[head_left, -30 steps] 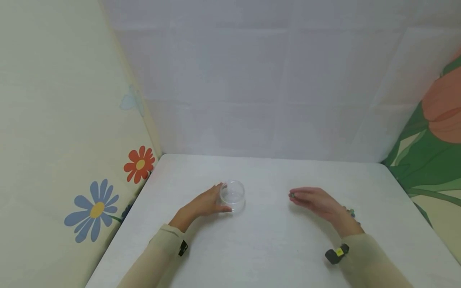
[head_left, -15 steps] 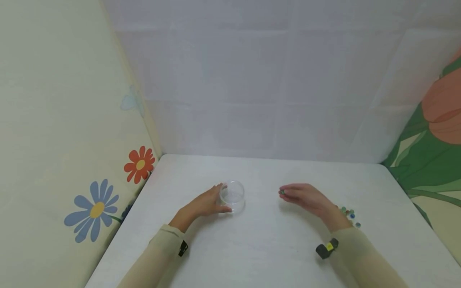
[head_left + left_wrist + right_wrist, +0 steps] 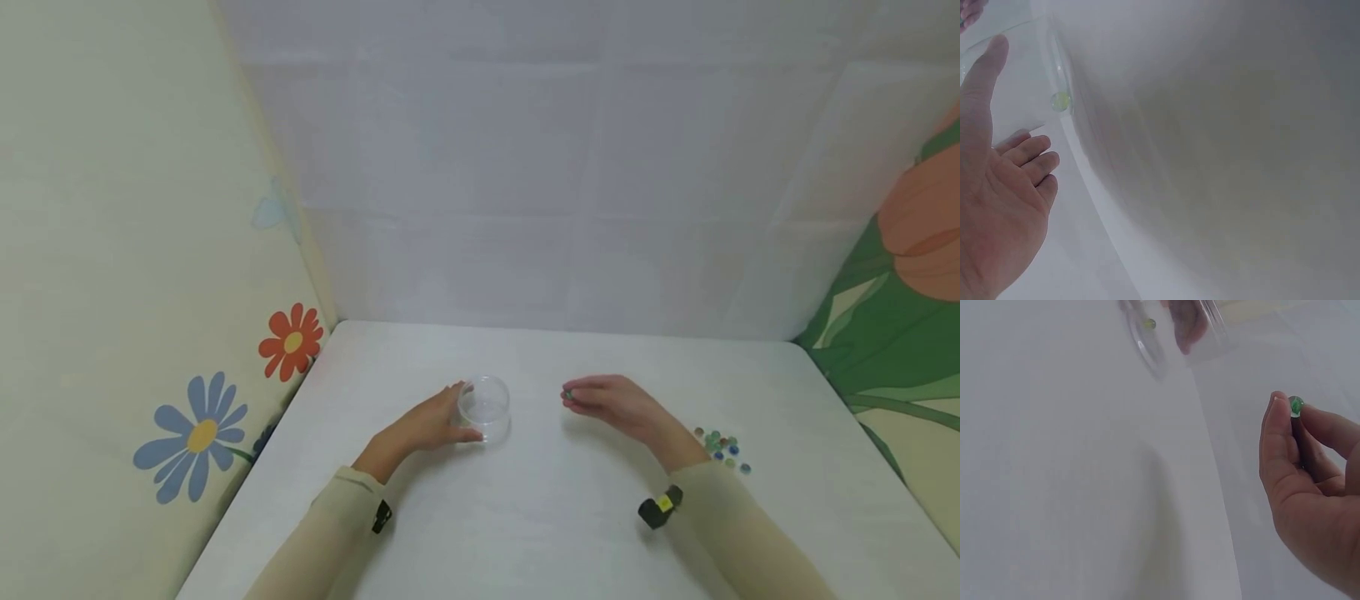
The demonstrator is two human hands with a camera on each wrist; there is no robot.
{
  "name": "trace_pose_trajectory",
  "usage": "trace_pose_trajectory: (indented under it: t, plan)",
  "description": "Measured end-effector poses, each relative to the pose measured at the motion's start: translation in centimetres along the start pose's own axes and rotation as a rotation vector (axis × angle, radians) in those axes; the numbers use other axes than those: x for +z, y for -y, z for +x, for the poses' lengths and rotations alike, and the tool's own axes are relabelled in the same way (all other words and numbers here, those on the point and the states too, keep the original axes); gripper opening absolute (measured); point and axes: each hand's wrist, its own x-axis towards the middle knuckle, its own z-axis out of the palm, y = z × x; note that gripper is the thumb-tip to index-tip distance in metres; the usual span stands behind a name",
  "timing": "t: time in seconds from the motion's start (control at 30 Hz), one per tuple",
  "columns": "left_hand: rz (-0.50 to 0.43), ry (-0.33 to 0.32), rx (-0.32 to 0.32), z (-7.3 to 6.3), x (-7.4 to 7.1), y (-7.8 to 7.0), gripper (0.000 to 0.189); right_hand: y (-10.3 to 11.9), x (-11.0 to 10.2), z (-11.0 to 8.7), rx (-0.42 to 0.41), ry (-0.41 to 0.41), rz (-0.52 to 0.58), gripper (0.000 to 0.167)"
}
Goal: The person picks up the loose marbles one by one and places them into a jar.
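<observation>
My left hand (image 3: 426,425) holds a clear round bowl (image 3: 485,407) from its left side, thumb at the front and fingers behind. A yellow-green marble (image 3: 1060,101) lies at the bottom of the bowl in the left wrist view. To the right of the bowl and apart from it, my right hand (image 3: 618,407) pinches a green marble (image 3: 1296,405) between thumb and fingertips, above the table. Behind the right wrist lie several loose marbles (image 3: 733,450), blue, green and brownish.
The white table (image 3: 525,525) meets a pale cloth backdrop (image 3: 525,167) at its far edge. Flower-patterned walls (image 3: 90,292) flank it on both sides. A small black camera (image 3: 655,512) sits at the right wrist.
My right hand has moved left with the green marble, closer to the bowl. The loose marbles behind it have come into fuller view. The left hand and bowl have stayed put.
</observation>
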Motion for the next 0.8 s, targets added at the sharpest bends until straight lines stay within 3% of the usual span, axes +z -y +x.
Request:
trace_pose_trajectory:
  t: [0.43, 0.8]
  plan:
    - [-0.023, 0.016, -0.006, 0.0, -0.2, -0.2, 0.098, 0.6, 1.8, 1.4, -0.030, 0.038, -0.010, 0.041]
    - [-0.022, 0.014, -0.003, 0.0, -0.2, 0.0, 0.100, 1.0, 3.4, 2.8, -0.008, 0.050, 0.007, 0.039]
